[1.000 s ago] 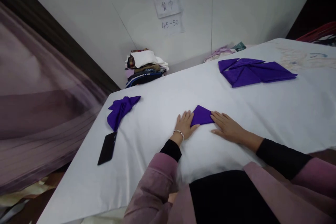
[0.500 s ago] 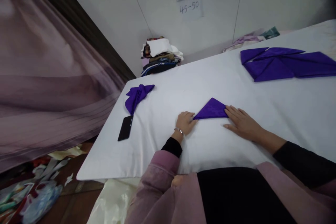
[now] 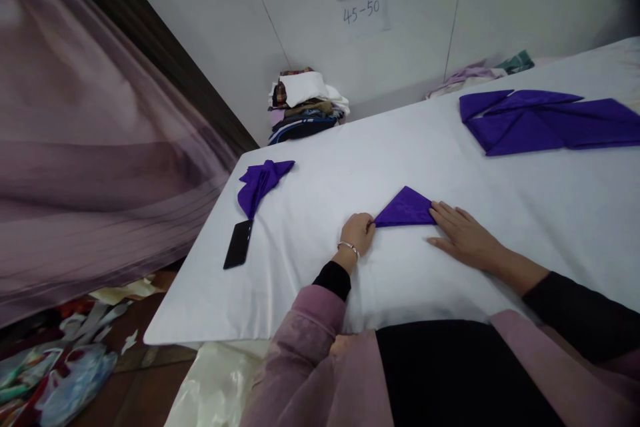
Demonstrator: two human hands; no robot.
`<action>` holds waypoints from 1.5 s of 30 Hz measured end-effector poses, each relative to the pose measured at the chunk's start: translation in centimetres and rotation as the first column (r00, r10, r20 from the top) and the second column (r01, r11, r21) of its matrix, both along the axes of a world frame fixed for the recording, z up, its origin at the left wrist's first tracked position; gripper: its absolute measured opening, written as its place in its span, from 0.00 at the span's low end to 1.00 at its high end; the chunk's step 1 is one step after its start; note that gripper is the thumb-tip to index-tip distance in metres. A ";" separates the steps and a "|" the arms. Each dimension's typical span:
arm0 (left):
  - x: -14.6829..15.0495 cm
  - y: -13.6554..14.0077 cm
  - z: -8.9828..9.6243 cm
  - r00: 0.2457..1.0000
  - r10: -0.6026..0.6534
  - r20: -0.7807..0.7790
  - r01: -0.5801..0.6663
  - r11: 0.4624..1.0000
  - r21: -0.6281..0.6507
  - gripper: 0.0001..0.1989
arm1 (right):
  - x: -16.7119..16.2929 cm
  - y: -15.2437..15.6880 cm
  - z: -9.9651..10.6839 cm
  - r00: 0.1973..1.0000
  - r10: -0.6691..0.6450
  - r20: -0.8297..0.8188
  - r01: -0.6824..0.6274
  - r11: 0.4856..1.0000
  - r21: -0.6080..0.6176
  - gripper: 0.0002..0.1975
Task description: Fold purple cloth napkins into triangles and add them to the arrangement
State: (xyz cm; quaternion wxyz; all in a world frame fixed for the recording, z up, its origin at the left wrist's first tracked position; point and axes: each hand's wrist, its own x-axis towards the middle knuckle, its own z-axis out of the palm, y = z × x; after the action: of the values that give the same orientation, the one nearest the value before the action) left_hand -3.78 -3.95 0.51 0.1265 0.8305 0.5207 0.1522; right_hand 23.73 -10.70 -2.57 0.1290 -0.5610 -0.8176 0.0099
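Observation:
A purple cloth napkin [image 3: 406, 209], folded into a flat triangle, lies on the white-covered table [image 3: 320, 193] in front of me. My left hand [image 3: 359, 232], with a bracelet at the wrist, pinches the napkin's left corner between thumb and fingers. Flat on the right corner rest the fingertips of my right hand [image 3: 463, 233], its fingers stretched out and the thumb apart on the tablecloth. The part of the left corner inside my left hand is hidden.
To the left lies a knotted purple napkin [image 3: 263, 181], touching a black phone [image 3: 238, 245]. More folded purple cloth [image 3: 545, 121] lies at the back right. Behind the table's far edge is a stack of clothes [image 3: 306, 107] by the wall.
My left hand has shifted slightly right and its fingers have closed on the napkin's left corner. The right hand keeps its place on the right corner.

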 end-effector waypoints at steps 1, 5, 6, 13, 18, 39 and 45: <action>0.0 0.0 0.0 1.000 -0.007 -0.005 0.007 1.000 0.003 0.04 | 0.0 0.0 0.0 1.000 0.000 -0.001 0.000 1.000 -0.003 0.40; -0.3 0.1 0.0 0.998 -0.049 -0.032 0.049 0.999 0.019 0.05 | 0.0 0.0 0.1 1.000 0.004 -0.011 -0.004 1.000 0.000 0.39; -0.4 0.1 -0.1 0.997 -0.062 -0.038 0.063 0.998 0.023 0.05 | 0.0 0.0 0.0 1.000 0.006 -0.017 -0.006 1.000 0.002 0.39; -1.0 0.3 -0.4 0.985 -0.159 -0.069 0.164 0.983 0.080 0.09 | 0.2 0.1 -0.2 0.999 0.014 -0.046 -0.014 1.000 -0.011 0.38; -1.1 0.4 -0.5 0.976 -0.185 -0.115 0.199 0.972 0.126 0.09 | 0.2 0.1 -0.1 0.999 0.007 -0.038 -0.008 1.000 -0.030 0.38; -2.5 -0.3 -0.1 0.960 -0.180 -0.216 0.206 0.973 0.106 0.16 | 0.6 0.1 -0.1 0.997 0.067 -0.048 -0.068 0.997 -0.030 0.30; -3.2 -0.1 0.8 0.988 -0.052 -0.145 0.069 0.991 0.111 0.17 | 0.6 0.1 0.0 0.998 0.057 -0.040 -0.058 0.997 -0.045 0.28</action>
State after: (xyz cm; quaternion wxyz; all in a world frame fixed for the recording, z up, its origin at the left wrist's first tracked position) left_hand -6.96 -4.06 1.29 0.0454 0.8607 0.4931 0.1185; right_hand 24.32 -10.59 -2.57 0.1316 -0.5398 -0.8303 0.0434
